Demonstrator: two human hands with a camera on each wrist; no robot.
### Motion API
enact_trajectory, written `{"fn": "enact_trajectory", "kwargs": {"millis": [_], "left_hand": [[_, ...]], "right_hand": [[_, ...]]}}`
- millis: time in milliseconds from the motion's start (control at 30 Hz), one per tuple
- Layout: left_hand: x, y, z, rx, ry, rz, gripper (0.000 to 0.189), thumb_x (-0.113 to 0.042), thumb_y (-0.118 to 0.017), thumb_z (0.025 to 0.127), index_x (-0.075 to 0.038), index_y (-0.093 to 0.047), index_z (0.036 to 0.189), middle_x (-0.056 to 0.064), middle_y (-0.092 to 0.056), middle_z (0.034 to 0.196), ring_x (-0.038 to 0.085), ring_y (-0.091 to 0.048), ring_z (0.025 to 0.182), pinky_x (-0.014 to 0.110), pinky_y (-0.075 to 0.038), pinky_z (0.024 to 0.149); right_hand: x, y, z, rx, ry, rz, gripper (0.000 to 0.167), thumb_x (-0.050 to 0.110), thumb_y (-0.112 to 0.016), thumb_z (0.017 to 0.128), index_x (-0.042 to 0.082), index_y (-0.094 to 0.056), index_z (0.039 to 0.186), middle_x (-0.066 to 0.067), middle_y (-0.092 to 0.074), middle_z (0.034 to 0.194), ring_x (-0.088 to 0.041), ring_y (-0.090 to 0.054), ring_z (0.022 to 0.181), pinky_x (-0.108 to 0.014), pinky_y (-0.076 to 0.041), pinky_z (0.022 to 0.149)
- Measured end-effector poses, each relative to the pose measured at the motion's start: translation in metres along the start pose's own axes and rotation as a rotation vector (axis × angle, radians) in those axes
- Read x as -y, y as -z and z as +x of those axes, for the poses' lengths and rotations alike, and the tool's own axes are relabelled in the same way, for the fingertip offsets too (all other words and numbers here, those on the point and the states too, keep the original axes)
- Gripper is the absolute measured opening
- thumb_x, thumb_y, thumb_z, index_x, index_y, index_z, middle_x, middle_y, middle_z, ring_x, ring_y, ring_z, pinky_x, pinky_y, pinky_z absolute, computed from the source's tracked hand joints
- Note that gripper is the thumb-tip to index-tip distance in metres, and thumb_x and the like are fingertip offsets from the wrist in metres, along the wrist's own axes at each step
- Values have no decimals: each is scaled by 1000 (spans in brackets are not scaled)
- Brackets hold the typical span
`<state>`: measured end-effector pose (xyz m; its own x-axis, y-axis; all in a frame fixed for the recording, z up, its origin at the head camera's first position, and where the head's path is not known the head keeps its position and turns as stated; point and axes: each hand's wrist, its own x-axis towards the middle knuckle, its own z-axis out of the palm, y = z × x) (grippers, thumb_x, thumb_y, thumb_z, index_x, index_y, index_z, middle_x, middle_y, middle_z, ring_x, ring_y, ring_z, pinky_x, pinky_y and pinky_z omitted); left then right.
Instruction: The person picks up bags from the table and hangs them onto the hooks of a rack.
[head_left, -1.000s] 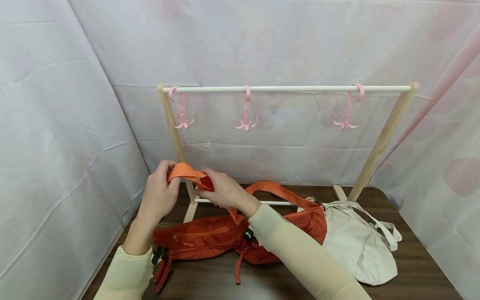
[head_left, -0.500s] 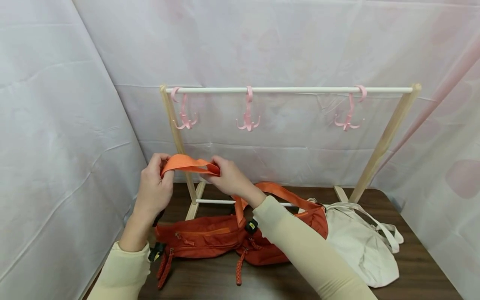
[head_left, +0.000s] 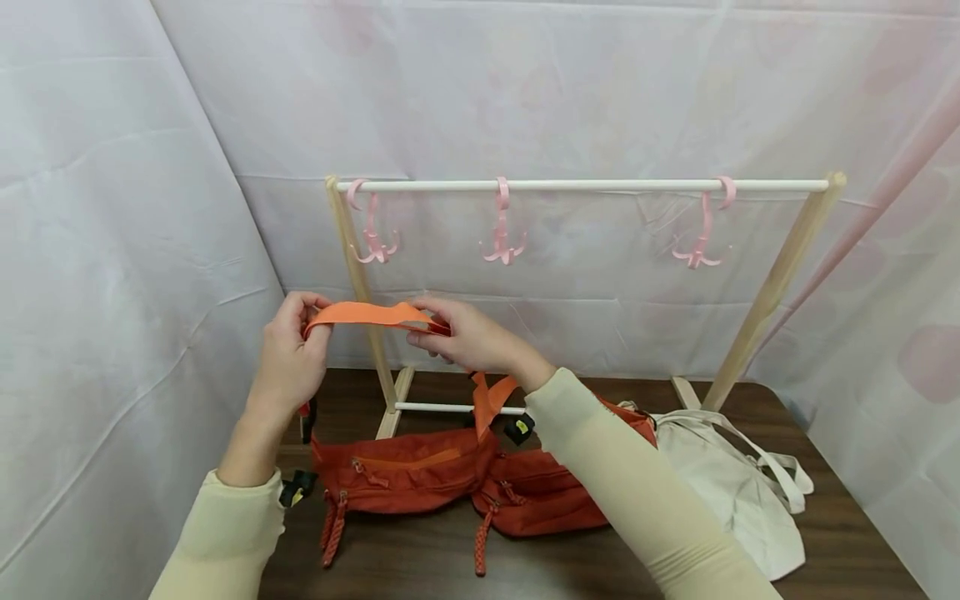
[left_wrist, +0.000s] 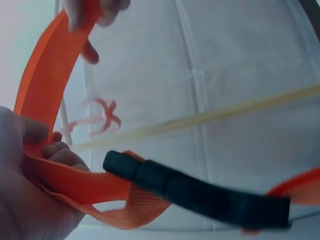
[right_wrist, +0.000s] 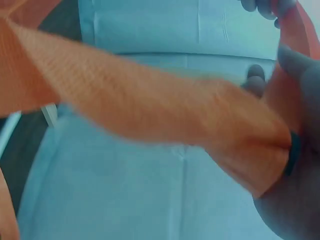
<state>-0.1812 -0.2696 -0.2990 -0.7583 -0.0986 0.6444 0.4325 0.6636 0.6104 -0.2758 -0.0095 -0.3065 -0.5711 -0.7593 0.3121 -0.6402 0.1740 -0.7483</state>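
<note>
An orange webbing strap [head_left: 363,313] is stretched between my two hands, above the table. My left hand [head_left: 288,358] pinches its left end, and my right hand [head_left: 480,337] grips it on the right. In the left wrist view a black buckle [left_wrist: 200,192] hangs on the strap below the left hand. Loose webbing trails from the right hand in the right wrist view. Under the hands lies a rust-red waist bag [head_left: 405,487] with a zip and braided pulls. A second red waist bag [head_left: 536,500] touches it on the right, partly hidden by my right sleeve.
Behind the hands stands a wooden rack with a white rail [head_left: 600,186]. Pink hooks [head_left: 501,242] hang from it at the left, middle and right. An off-white cloth bag [head_left: 738,492] lies at the right of the brown table [head_left: 420,554].
Both hands have risen and moved apart, the left one leftward and the right one slightly rightward. The strap between them is now flatter and more drawn out. The bags stay on the table.
</note>
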Motion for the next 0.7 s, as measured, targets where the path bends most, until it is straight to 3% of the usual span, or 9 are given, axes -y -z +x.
{"fn": "enact_trajectory", "kwargs": {"millis": [100,133,200,333,400,467,567,633,700], "left_hand": [[3,7,3,21,18,3,17,-7,-52,106,-5,-64,118,8,-52,77,18,-42,54,28,-34,50],[4,9,4,30,23,2,18,-9,-53,106,-6,-64,120,8,-52,78,18,-42,54,29,-35,49],[6,13,5,50,34,4,19,-11,-54,107,-9,-65,122,8,-55,79,18,-43,53,29,-36,49],[10,18,11,64,34,1,22,-10,-56,106,-11,-68,125,8,-59,83,17,-43,54,29,-36,48],[11,20,14,70,34,-1,23,-10,-57,106,-13,-70,125,7,-61,84,16,-44,54,28,-36,47],[12,22,17,78,32,-5,24,-9,-58,105,-13,-73,124,8,-62,85,16,-44,54,28,-36,45],[12,27,22,114,32,6,21,-11,-63,105,-14,-76,122,10,-63,85,18,-44,54,29,-36,45],[14,31,24,154,34,40,20,-14,-68,105,-16,-76,123,10,-63,83,19,-44,53,30,-36,45],[16,36,26,204,39,91,21,-17,-71,104,-17,-77,125,9,-62,82,20,-44,52,31,-37,44]], "right_hand": [[5,6,0,40,-4,-109,21,36,-61,109,30,-69,128,-9,-62,79,-18,-50,57,-31,-42,51],[6,8,-1,49,-18,-136,24,39,-60,110,29,-69,130,-8,-62,79,-17,-50,57,-31,-42,52],[8,11,-1,55,-32,-193,34,44,-55,111,32,-63,142,-5,-64,79,-17,-51,58,-31,-42,52],[15,16,-2,44,-3,-310,56,41,-51,112,44,-34,165,-1,-63,78,-15,-48,52,-31,-42,51],[18,19,1,12,52,-414,50,37,-52,113,41,-42,162,3,-62,78,-12,-48,52,-28,-43,51],[22,21,3,-21,97,-526,36,34,-53,113,31,-60,148,4,-60,75,-9,-48,53,-27,-42,54],[23,25,9,-58,97,-629,26,36,-53,113,24,-69,130,8,-61,73,-9,-54,58,-28,-44,58],[23,28,9,-60,68,-659,27,39,-53,113,23,-65,131,7,-61,70,-9,-54,56,-29,-45,58],[24,31,9,-49,54,-698,34,41,-55,111,27,-60,143,8,-62,69,-10,-55,55,-31,-47,58]]}}
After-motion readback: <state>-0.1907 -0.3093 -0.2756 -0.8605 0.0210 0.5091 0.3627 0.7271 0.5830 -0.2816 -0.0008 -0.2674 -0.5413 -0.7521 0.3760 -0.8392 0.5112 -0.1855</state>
